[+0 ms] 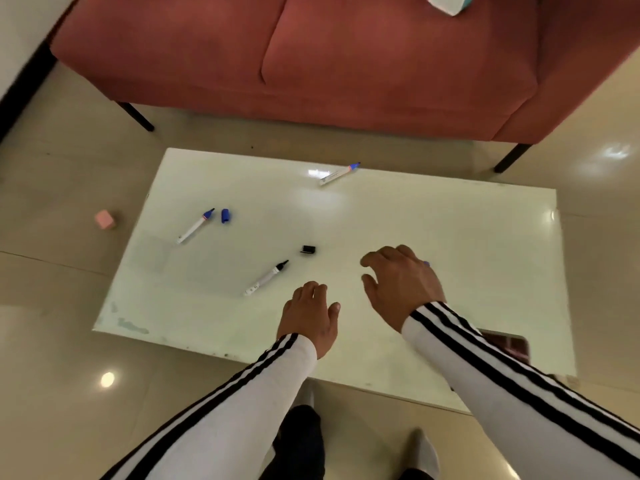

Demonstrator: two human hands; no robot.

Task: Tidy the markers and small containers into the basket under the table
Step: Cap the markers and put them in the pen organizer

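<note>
A pink cube (104,219) is sitting on the floor tiles, off the left edge of the white table (433,220). On the table's left part, a blue marker (195,226) is lying uncapped, with its blue cap (225,215) just beside the tip. Nearer the middle, a black marker (266,278) is lying bare-tipped too, its black cap (308,249) resting a little apart beyond the nib. Each pen probably needs capping before it is stowed, which is likely why both hands are coming in together.

The left hand (310,315) is hovering over the near edge, close to the black marker's tail. Its fingers are hanging loosely curled and holding nothing, and it looks best placed to take that pen. A second blue marker (339,173) is lying along the far edge, well apart from either hand.

The right hand (401,282) is reaching further over the table in a loose claw, thumb and forefinger spread with nothing between them, so it is reading as open. A small blue bit (426,264) is peeking out past its knuckles; it is too hidden to name, and contact cannot be judged. At the near right edge, a dark flat object (509,342) is showing behind the sleeve, too blurred to identify.

The basket is not showing anywhere, so nothing appears stowed yet and the tidying seems to be only beginning.
</note>
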